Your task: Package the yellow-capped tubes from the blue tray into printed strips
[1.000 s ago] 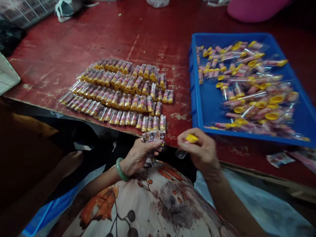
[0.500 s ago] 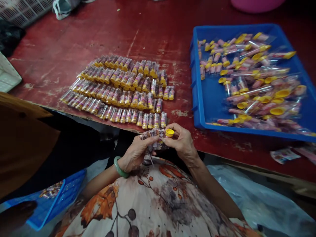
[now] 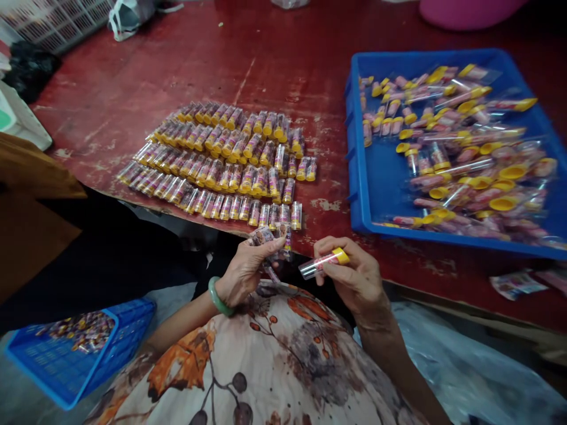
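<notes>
My left hand (image 3: 250, 262), with a green bangle at its wrist, is closed on a bunch of printed clear wrappers (image 3: 277, 239) near the table's front edge. To its right, my right hand (image 3: 357, 274) grips a clear tube with a yellow cap (image 3: 325, 262) between thumb and fingers. The tube tilts, its cap pointing up and right, and is apart from the wrappers. Just beyond my hands, rows of small yellow-capped tubes (image 3: 212, 171) lie side by side on the red table (image 3: 310, 71).
A blue tray (image 3: 361, 171) of wrapped yellow-capped tubes stands at the right. Below left is a blue basket (image 3: 48, 378) with many small pieces. A person's dark clothing (image 3: 110, 254) is at the left. A pink container (image 3: 469, 12) stands at the back.
My right hand has moved right, away from the wrappers, and the tube in it now shows lengthwise. My left hand keeps the wrappers. The view has shifted slightly.
</notes>
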Demonstrator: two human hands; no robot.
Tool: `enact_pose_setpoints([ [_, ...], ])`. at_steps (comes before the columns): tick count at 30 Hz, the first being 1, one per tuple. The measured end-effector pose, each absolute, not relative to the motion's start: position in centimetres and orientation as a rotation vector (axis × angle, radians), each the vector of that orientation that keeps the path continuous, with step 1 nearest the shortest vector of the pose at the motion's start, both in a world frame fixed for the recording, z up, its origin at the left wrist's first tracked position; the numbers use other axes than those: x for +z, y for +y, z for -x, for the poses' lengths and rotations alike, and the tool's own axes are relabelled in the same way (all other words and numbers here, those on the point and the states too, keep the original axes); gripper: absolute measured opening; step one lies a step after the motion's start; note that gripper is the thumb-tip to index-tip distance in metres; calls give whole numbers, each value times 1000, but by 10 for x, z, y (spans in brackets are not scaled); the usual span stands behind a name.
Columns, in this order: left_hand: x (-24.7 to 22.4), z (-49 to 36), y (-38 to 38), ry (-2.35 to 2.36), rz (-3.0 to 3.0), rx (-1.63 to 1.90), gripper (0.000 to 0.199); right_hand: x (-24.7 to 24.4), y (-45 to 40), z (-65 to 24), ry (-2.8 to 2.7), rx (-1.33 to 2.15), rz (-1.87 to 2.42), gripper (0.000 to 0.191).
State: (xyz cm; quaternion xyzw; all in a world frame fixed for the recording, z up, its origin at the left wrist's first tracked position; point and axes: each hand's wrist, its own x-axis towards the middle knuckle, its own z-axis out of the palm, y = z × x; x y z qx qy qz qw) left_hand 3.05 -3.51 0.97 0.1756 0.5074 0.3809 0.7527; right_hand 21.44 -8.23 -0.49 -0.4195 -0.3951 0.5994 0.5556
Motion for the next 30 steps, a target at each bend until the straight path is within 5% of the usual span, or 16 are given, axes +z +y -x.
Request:
enact_pose_setpoints([
  [15,15,-43,-42,1052,-203,866,37,-25,-97,-179,-969,830,1080,22],
  [30,9,-42,-44,1091,-378,923,45,-28,-97,-180,-1565,191,1213,30],
])
